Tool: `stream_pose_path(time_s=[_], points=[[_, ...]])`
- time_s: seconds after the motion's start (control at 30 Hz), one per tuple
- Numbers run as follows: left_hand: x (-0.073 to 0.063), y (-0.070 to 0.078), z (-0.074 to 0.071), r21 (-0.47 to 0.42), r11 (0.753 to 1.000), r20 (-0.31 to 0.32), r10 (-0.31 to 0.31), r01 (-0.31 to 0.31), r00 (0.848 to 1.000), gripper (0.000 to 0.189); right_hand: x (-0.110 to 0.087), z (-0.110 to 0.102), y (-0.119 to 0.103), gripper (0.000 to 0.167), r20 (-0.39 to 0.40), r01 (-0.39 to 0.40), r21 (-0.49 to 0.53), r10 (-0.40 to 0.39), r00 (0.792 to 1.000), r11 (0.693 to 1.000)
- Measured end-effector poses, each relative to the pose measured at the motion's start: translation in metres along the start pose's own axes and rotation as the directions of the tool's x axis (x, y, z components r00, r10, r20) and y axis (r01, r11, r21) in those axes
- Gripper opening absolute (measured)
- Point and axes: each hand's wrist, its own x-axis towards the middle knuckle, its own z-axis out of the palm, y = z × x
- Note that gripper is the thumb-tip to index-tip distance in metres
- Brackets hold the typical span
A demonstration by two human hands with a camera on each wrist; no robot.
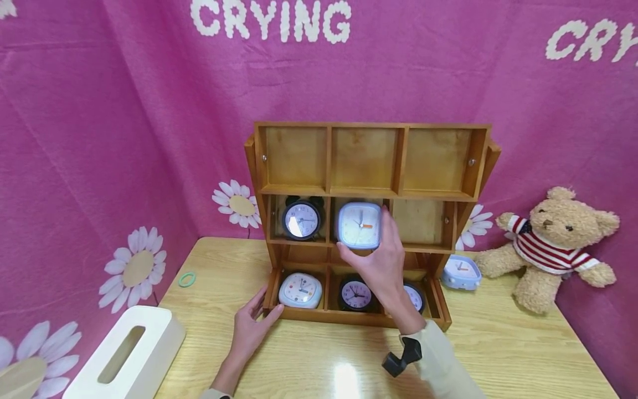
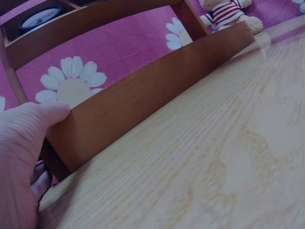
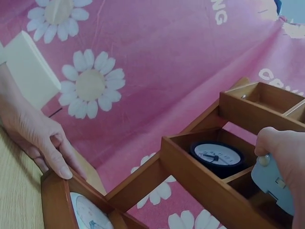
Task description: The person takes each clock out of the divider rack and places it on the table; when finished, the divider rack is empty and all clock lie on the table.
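A light blue, rounded-square alarm clock [image 1: 359, 225] is held by its right and lower edges in my right hand [image 1: 381, 257], at the middle compartment of the middle tier. The right wrist view shows the back of this clock [image 3: 274, 183] under the thumb. My left hand [image 1: 250, 326] grips the lower left corner of the tiered wooden shelf [image 1: 366, 195], thumb on the front board [image 2: 133, 100] and fingers round the side. Left of the held clock stands a black twin-bell clock [image 1: 301, 220]. The bottom tier holds a pale blue oval clock [image 1: 301, 290] and a black round clock [image 1: 356, 294].
Another dark round clock [image 1: 413, 297], partly behind my right wrist, sits bottom right. A blue clock [image 1: 461, 272] and teddy bear [image 1: 555, 244] are right of the shelf. To the left are a white tissue box [image 1: 157, 332] and a green ring [image 1: 186, 279].
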Motion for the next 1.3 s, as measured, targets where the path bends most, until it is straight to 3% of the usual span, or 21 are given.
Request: stream_pose_path(time_s=[0.5, 1.3], points=[[0.000, 0.000, -0.001, 0.000, 1.000, -0.003, -0.001, 0.001, 1.000, 0.068, -0.016, -0.032, -0.001, 0.113, -0.033, -0.043, -0.002, 0.043, 0.999, 0.999], [0.000, 0.000, 0.000, 0.009, 1.000, 0.000, 0.006, -0.006, 1.000, 0.066, -0.055, -0.100, 0.042, 0.112, -0.032, -0.176, -0.061, 0.174, 0.984, 0.983]])
